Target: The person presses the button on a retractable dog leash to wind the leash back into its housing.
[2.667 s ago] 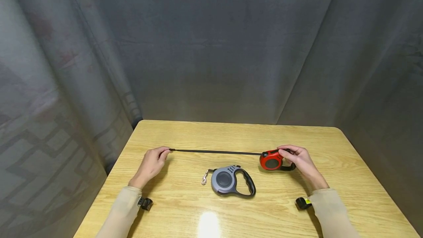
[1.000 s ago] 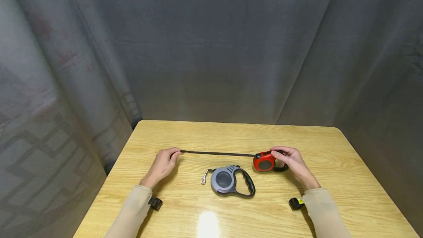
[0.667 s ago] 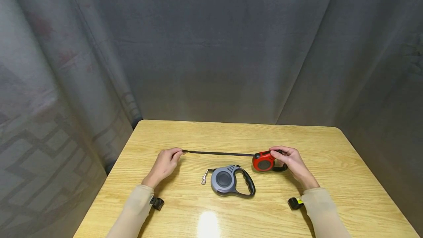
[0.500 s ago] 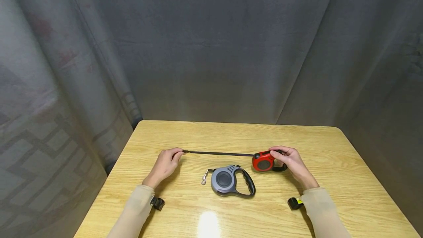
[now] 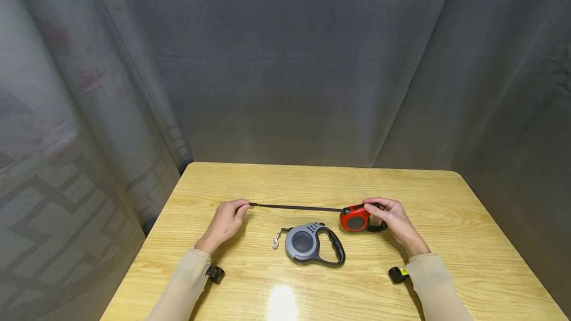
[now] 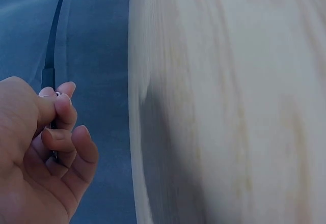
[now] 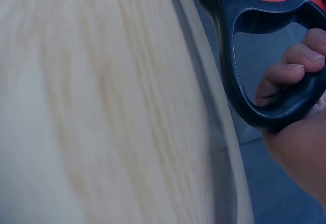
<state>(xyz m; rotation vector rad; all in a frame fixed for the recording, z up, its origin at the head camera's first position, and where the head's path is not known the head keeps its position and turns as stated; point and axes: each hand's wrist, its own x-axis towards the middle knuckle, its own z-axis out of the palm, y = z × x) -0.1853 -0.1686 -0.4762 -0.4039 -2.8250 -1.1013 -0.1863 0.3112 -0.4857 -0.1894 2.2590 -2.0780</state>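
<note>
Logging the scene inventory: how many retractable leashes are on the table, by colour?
Red leash: 1, handle held by the right hand, its black strap pinched at the end by the left hand
Grey leash: 1, lying on the table, untouched
Total: 2

Red leash (image 5: 355, 221), grey leash (image 5: 308, 243), yellow wood-grain table (image 5: 312, 182).

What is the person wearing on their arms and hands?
Both arms have long, snug, pale beige sleeves: left sleeve, right sleeve. A small black device sits at each wrist; the right one has a yellow bit. The left hand and right hand are bare.
</note>
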